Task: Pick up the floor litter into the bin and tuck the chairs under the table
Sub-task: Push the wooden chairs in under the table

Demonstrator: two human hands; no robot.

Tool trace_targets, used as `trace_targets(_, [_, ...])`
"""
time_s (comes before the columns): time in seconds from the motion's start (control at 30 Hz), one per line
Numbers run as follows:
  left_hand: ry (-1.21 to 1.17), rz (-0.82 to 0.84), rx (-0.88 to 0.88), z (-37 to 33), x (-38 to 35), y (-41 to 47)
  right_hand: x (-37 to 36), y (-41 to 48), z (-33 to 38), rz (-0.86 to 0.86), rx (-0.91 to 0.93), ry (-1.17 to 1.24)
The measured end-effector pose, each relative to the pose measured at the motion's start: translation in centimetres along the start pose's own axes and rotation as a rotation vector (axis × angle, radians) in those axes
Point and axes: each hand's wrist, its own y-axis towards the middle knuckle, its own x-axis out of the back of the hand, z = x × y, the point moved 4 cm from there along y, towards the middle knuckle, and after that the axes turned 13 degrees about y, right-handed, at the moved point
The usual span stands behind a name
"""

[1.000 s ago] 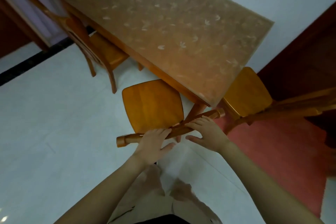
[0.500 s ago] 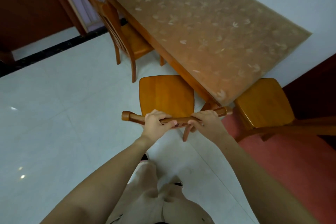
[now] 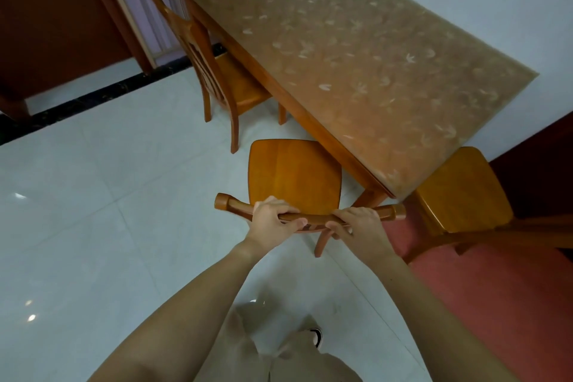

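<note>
A wooden chair (image 3: 294, 174) stands in front of me, its seat just short of the near corner of the long wooden table (image 3: 356, 49). My left hand (image 3: 273, 222) and my right hand (image 3: 361, 226) both grip its top rail, side by side. A second chair (image 3: 223, 77) stands further along the same side, partly under the table. A third chair (image 3: 462, 189) sits at the table's near end on the right, its seat pulled out. No litter or bin shows in view.
The floor is pale glossy tile (image 3: 93, 211) to the left and a red mat (image 3: 496, 304) to the right. A dark red door (image 3: 55, 15) and a black floor strip lie at the far left. My legs and a shoe (image 3: 316, 336) are below.
My fingers went from resting on the chair's top rail to closing around it. The view has swung so the table and chairs sit further right and nearer.
</note>
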Motion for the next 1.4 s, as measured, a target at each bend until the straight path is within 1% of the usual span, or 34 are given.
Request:
trace_targets(0.13, [0.023,0.052,-0.059,2.3,2.4,1.4,-2.2,0.9,2.2,-0.035,-0.066,-0.020])
trace_targets(0.27, [0.033,0.068,-0.180,5.4,5.4,2.6,-4.8,1.8,5.8,-0.127,-0.135,-0.017])
trace_targets(0.4, [0.031,0.125,-0.269,8.8,8.7,4.2,-7.8,3.2,9.4,-0.184,-0.227,-0.017])
trace_targets(0.57, [0.050,0.250,-0.334,13.0,12.4,6.9,-11.0,5.6,14.0,-0.262,-0.322,0.000])
trace_targets(0.67, [0.070,0.307,-0.363,15.2,14.7,8.6,-12.8,7.5,16.5,-0.254,-0.390,-0.001])
trace_targets(0.83, [0.078,0.354,-0.421,17.9,17.7,10.5,-15.2,10.0,19.9,-0.272,-0.482,0.041])
trace_targets(0.97, [0.059,0.367,-0.449,19.3,18.9,11.8,-16.4,11.3,21.2,-0.318,-0.523,0.068])
trace_targets(1.17, [0.037,0.372,-0.482,19.7,18.9,13.0,-16.7,12.1,21.2,-0.375,-0.566,0.103])
trace_targets(1.3, [0.050,0.397,-0.498,19.8,18.9,15.0,-16.9,13.5,21.1,-0.422,-0.607,0.205])
trace_targets(1.4, [0.043,0.423,-0.516,19.8,18.9,17.1,-16.4,15.0,21.1,-0.443,-0.630,0.235])
